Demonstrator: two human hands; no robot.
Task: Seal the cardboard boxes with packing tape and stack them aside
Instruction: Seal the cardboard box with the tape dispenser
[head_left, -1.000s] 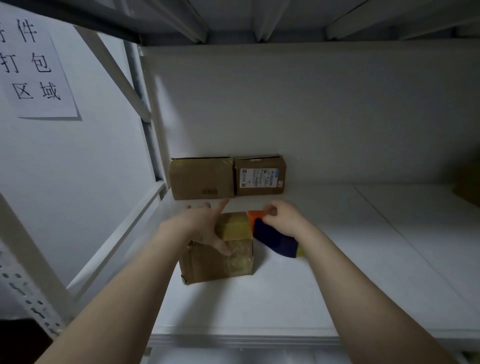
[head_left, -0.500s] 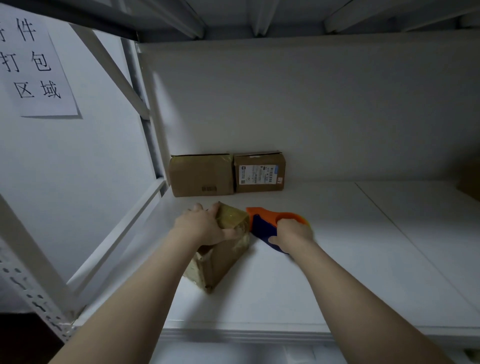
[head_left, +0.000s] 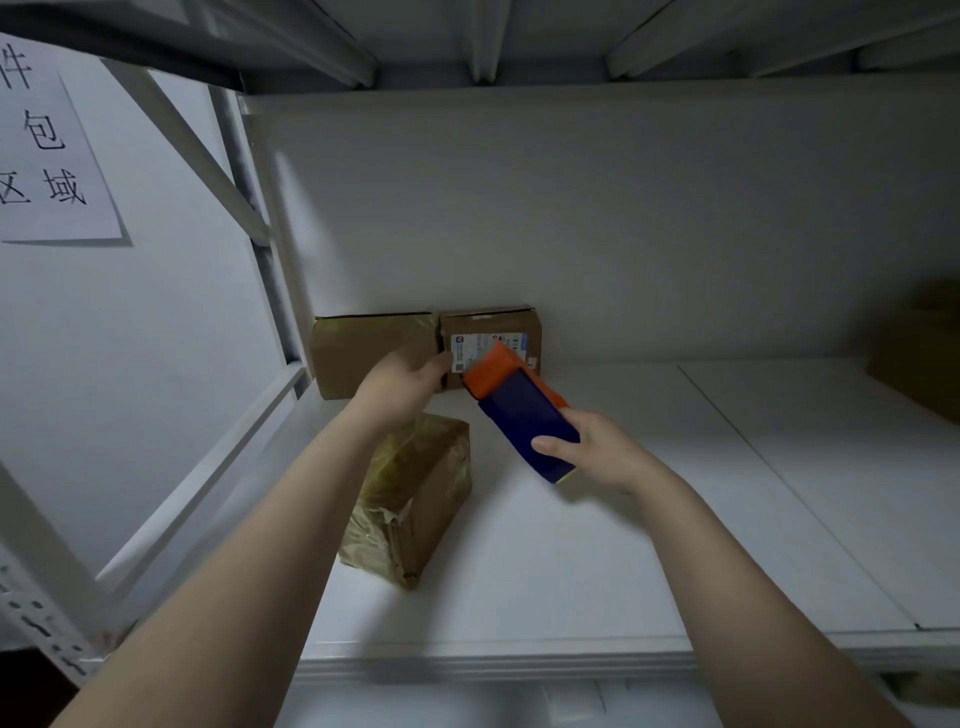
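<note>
Our left grip (head_left: 402, 387) is lifted above the shelf (head_left: 571, 571), its fingers loose and apart, holding nothing. In the picture it overlaps the lower edge of two boxes at the back, and we cannot tell whether the fingertips touch them or hang just in front.

Our right grip (head_left: 597, 452) is clamped on the tape dispenser (head_left: 519, 410), fingers wrapped round its lower end and the thumb lying across the dark blue side. The dispenser is held up off the shelf and tilted, its orange end pointing up and to the left, towards the back boxes.

The taped box (head_left: 415, 499) sits on the shelf below our left forearm, which hides part of it. It is turned so that one corner faces us. Glossy tape covers its top and its left face, wrinkled near the lower corner; the right face shows bare cardboard.

At the back of the shelf the plain box (head_left: 363, 353) and the labelled box (head_left: 493, 332) stand side by side, touching, against the white rear wall. The labelled one carries a white sticker, partly hidden by the dispenser's orange end.

Far to the right another brown box (head_left: 924, 353) shows dimly at the picture's edge. On the left wall hangs a paper sign (head_left: 47, 156) with black characters, beside the white upright of the rack (head_left: 270, 260).
</note>
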